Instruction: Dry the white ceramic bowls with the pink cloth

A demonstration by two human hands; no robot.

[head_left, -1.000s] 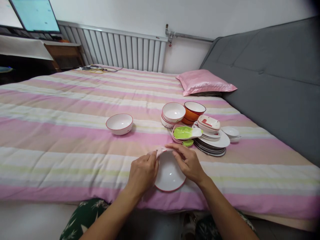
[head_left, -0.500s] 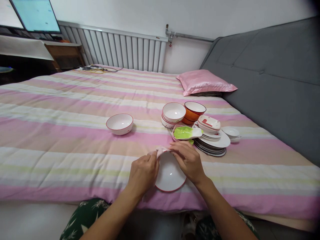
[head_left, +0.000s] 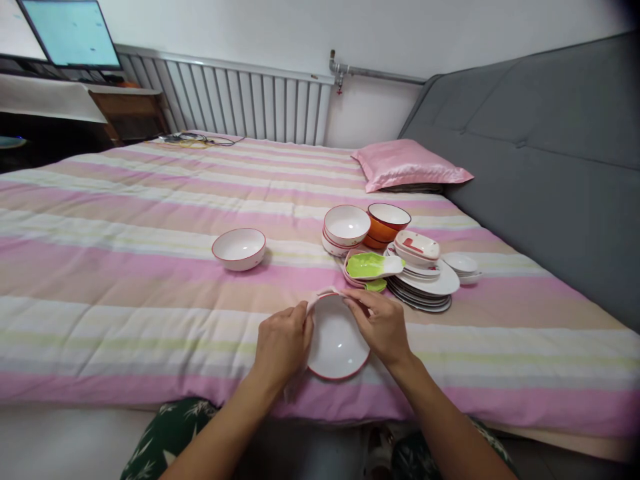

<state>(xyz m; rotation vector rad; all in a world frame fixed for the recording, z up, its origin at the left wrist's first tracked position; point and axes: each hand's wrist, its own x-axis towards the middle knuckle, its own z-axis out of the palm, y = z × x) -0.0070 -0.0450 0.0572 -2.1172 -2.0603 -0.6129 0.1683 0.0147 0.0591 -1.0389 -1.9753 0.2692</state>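
A white bowl with a red rim (head_left: 339,340) is near the front edge of the bed, its white inside facing me. A thin pale pink cloth (head_left: 324,293) lies over its far rim. My left hand (head_left: 285,337) is closed on the cloth at the bowl's left side, and a corner of it hangs below the hand. At the far right of the rim my right hand (head_left: 383,323) is closed, fingers over the edge and the cloth's end. Its fingertips are partly hidden. Farther left on the bed stands a similar red-rimmed bowl (head_left: 240,249).
Behind my right hand are stacked red-rimmed bowls (head_left: 347,227), orange bowls (head_left: 383,230), a green leaf-shaped dish (head_left: 370,265), several stacked plates (head_left: 450,283) and small white dishes (head_left: 463,264). A pink pillow (head_left: 410,163) lies by the grey headboard (head_left: 540,133). Cables (head_left: 200,139) lie at the back left.
The right fingers have drawn in from lying spread past the far rim to gripping it. The bowl in my hands has shifted slightly up and left.
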